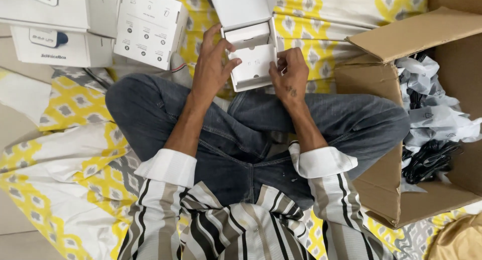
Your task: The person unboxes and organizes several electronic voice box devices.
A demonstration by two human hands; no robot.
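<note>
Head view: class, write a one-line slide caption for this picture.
Seated cross-legged, a person holds an open white box with left hand and right hand, beside a cardboard carton of bagged black cables.

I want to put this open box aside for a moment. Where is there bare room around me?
Free: the yellow patterned sheet left of the knee, below the stacked white boxes, and a strip above the cardboard carton. Crowded: the carton holds bagged black cables; both hands hold the open white box.
</note>
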